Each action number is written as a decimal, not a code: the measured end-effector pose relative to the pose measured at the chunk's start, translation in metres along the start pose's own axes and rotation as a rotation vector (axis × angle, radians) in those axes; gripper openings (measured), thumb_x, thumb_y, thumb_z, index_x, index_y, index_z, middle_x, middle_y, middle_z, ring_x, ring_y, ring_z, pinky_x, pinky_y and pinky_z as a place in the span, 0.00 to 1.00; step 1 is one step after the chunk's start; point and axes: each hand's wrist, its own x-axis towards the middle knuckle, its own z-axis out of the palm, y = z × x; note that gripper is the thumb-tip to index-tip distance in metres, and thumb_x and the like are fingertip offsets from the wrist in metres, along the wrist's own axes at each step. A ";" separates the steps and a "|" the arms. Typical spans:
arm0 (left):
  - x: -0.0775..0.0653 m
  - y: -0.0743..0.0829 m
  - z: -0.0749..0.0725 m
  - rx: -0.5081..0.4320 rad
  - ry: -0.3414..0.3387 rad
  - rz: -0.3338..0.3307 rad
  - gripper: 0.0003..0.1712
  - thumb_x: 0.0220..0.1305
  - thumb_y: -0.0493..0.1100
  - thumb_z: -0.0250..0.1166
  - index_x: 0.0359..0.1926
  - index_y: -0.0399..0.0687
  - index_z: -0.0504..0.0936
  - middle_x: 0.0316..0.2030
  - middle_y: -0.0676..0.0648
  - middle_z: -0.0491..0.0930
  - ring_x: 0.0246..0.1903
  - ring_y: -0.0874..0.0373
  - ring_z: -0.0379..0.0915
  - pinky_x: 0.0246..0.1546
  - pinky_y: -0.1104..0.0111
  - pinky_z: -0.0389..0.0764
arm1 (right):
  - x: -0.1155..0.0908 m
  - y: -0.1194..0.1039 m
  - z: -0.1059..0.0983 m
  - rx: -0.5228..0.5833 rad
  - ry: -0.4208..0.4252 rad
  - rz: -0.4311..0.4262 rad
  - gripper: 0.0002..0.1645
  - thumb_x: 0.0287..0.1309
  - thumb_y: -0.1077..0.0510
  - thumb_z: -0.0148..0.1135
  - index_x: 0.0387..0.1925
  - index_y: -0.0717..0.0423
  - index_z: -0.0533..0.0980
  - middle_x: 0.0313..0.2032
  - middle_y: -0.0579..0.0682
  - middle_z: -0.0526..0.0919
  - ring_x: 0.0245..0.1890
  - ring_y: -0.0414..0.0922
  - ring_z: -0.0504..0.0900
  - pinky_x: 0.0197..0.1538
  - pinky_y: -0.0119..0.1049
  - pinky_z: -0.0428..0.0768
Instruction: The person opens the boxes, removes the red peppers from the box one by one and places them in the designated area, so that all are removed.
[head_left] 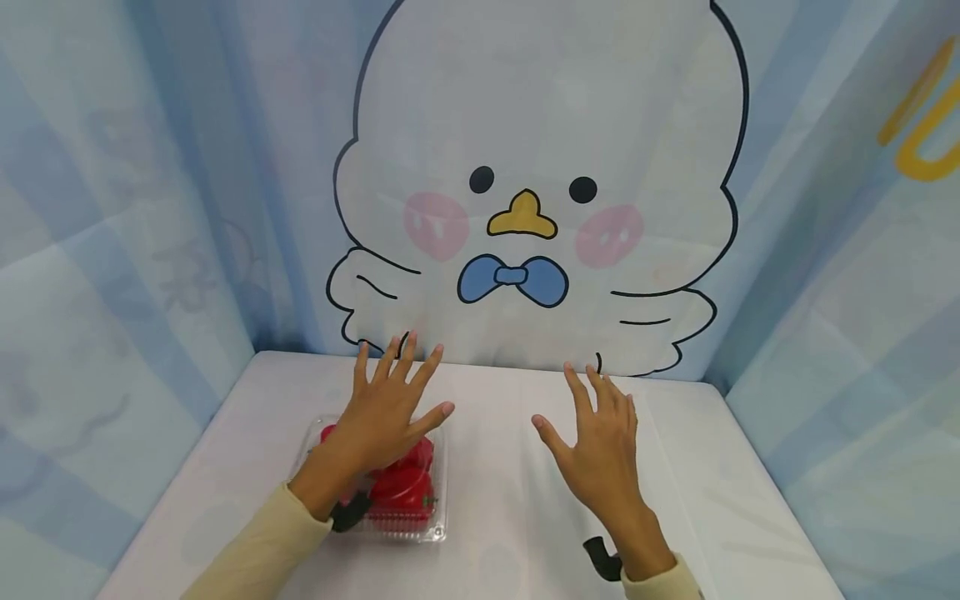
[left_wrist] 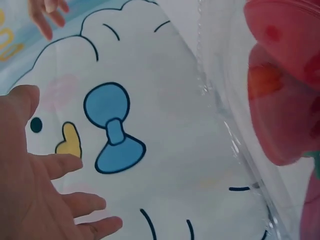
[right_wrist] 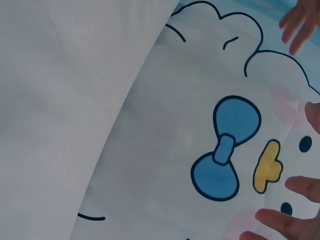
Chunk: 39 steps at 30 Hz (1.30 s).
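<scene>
My left hand (head_left: 386, 412) hovers with its fingers spread straight over a clear plastic clamshell box (head_left: 431, 521) of red fruit (head_left: 401, 487) on the white table (head_left: 510, 500). It holds nothing. In the left wrist view the left hand (left_wrist: 35, 190) lies at the lower left, and the box (left_wrist: 235, 130) with the red fruit (left_wrist: 285, 100) fills the right side. My right hand (head_left: 600, 446) is held flat and open above the bare table, to the right of the box, holding nothing. Its fingertips (right_wrist: 287, 222) show at the right edge of the right wrist view.
A cloth backdrop with a cartoon chick and blue bow tie (head_left: 512, 279) stands behind the table. Blue patterned cloth walls close in at the left (head_left: 112, 250) and right (head_left: 847, 292). A dark strap (head_left: 603, 560) sits at each wrist.
</scene>
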 end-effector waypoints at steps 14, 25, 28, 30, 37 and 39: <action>-0.027 -0.037 0.004 -0.326 0.170 -0.085 0.39 0.68 0.51 0.73 0.77 0.53 0.73 0.78 0.36 0.67 0.75 0.34 0.65 0.70 0.32 0.59 | -0.023 -0.025 0.029 0.202 0.159 -0.078 0.43 0.50 0.50 0.86 0.68 0.52 0.79 0.54 0.58 0.78 0.59 0.56 0.78 0.57 0.55 0.83; -0.059 -0.076 0.001 -0.586 0.188 -0.199 0.37 0.69 0.47 0.73 0.76 0.57 0.74 0.78 0.38 0.68 0.77 0.34 0.63 0.65 0.24 0.68 | -0.048 -0.050 0.049 0.325 0.218 -0.157 0.38 0.49 0.52 0.86 0.62 0.49 0.82 0.52 0.51 0.80 0.60 0.50 0.79 0.58 0.51 0.86; -0.067 -0.084 0.000 -0.632 0.186 -0.209 0.36 0.71 0.47 0.71 0.77 0.56 0.72 0.78 0.38 0.68 0.75 0.33 0.65 0.62 0.27 0.73 | -0.054 -0.058 0.053 0.371 0.213 -0.167 0.36 0.50 0.51 0.85 0.62 0.48 0.82 0.53 0.50 0.79 0.62 0.50 0.79 0.60 0.53 0.85; -0.072 -0.089 0.000 -0.666 0.177 -0.223 0.36 0.72 0.49 0.70 0.78 0.56 0.71 0.78 0.39 0.68 0.75 0.33 0.65 0.61 0.27 0.73 | -0.058 -0.063 0.055 0.387 0.212 -0.173 0.35 0.52 0.50 0.84 0.62 0.47 0.82 0.54 0.50 0.79 0.62 0.50 0.79 0.61 0.52 0.85; -0.088 -0.105 0.000 -0.772 0.133 -0.277 0.36 0.77 0.52 0.65 0.80 0.57 0.67 0.78 0.40 0.68 0.75 0.35 0.63 0.64 0.25 0.68 | -0.070 -0.080 0.062 0.431 0.218 -0.195 0.35 0.50 0.52 0.86 0.60 0.46 0.83 0.56 0.50 0.79 0.62 0.48 0.78 0.64 0.45 0.84; -0.093 -0.109 0.001 -0.780 0.129 -0.299 0.35 0.78 0.52 0.63 0.81 0.57 0.66 0.78 0.40 0.68 0.75 0.37 0.64 0.65 0.30 0.72 | -0.073 -0.084 0.064 0.444 0.217 -0.203 0.35 0.48 0.53 0.86 0.60 0.46 0.83 0.56 0.49 0.79 0.62 0.48 0.78 0.63 0.46 0.85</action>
